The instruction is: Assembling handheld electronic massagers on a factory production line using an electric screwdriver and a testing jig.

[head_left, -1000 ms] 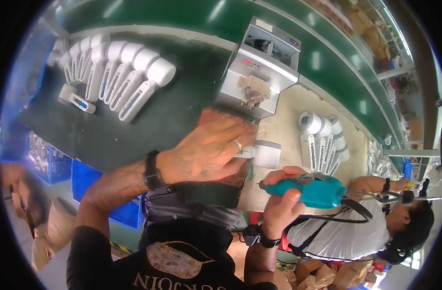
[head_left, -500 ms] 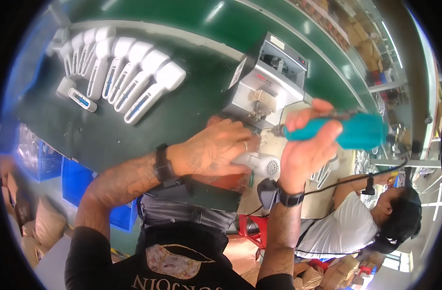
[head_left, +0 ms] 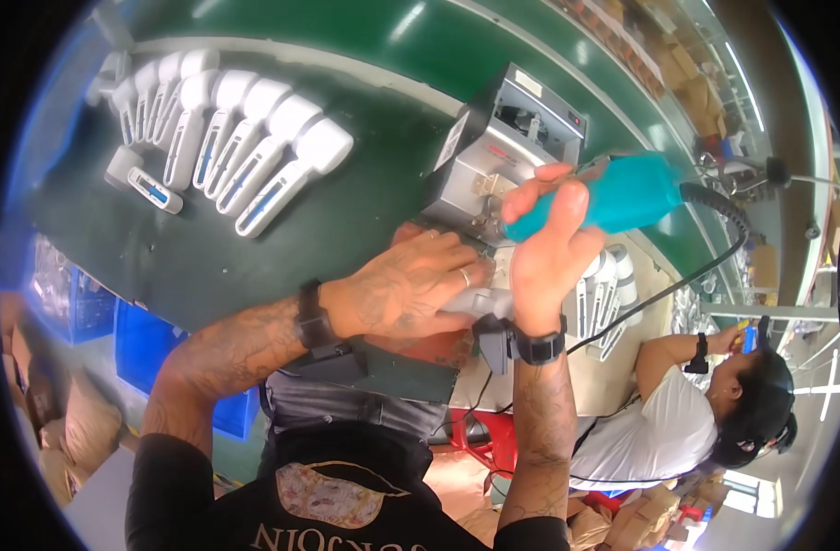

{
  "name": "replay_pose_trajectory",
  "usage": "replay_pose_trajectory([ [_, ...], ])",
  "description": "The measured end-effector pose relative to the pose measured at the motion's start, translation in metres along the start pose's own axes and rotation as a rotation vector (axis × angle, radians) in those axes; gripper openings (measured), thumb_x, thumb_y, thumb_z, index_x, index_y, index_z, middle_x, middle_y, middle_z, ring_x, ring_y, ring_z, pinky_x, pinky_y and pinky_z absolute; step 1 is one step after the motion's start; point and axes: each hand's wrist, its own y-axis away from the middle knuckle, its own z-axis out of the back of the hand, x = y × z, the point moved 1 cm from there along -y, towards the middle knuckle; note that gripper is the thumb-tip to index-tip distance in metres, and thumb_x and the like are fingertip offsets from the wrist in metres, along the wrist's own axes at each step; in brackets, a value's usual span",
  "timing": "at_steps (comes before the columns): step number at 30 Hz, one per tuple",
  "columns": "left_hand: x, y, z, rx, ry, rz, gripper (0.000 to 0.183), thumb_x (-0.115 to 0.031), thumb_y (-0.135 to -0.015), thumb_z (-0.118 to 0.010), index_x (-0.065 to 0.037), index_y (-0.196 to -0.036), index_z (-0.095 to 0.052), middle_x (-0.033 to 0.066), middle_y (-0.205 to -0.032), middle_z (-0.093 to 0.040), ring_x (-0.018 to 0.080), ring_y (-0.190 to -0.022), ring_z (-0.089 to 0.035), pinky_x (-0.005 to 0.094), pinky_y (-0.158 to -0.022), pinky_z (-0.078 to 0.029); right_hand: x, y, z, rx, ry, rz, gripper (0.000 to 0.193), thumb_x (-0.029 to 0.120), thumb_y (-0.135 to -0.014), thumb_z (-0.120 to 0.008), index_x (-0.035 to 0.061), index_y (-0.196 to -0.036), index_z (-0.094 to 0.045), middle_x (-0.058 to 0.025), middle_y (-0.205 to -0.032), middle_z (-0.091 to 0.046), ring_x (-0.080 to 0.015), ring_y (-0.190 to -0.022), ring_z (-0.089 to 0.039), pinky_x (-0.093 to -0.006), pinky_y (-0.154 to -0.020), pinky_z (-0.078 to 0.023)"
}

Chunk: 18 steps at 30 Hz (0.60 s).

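Green bench (head_left: 282, 253); right hand (head_left: 550, 262) grips teal driver (head_left: 629, 195), nose lower-left, axis slanting; left hand (head_left: 401, 289) holds pale device (head_left: 493, 302).

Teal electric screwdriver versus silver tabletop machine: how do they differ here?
The teal electric screwdriver is rounded and elongated; the silver tabletop machine is boxy and larger. The screwdriver is held in the person's right hand, while the machine stands on the workbench. Both sit right of the picture's centre.

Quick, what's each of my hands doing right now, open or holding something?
Left hand: closed over a pale device, fingertips partly hidden.
Right hand: closed around a teal power screwdriver.
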Motion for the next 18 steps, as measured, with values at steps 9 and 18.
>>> replay_pose_trajectory([
  [9,-0.002,-0.003,0.002,-0.009,-0.014,0.029,0.047,-0.037,-0.080,-0.079,-0.002,-0.108,-0.065,0.0140,-0.118,-0.061,0.0311,-0.104,-0.058,0.0440,-0.092,-0.049,0.019,0.048,0.039,0.000,-0.078,0.071,0.063,0.060,-0.100,-0.055,-0.0019,-0.112,-0.053,-0.0062,-0.070,-0.051,-0.0179,-0.061,-0.050,-0.0319,-0.058,-0.042],
  [18,-0.004,-0.002,0.001,0.052,-0.002,0.071,0.048,-0.039,-0.082,-0.079,0.000,-0.107,-0.066,0.0137,-0.120,-0.061,0.0305,-0.108,-0.058,0.0457,-0.095,-0.049,0.004,0.054,0.039,-0.043,-0.075,0.050,0.063,0.060,-0.099,-0.057,-0.0022,-0.110,-0.052,-0.0072,-0.070,-0.052,-0.0177,-0.060,-0.050,-0.0325,-0.056,-0.043],
])
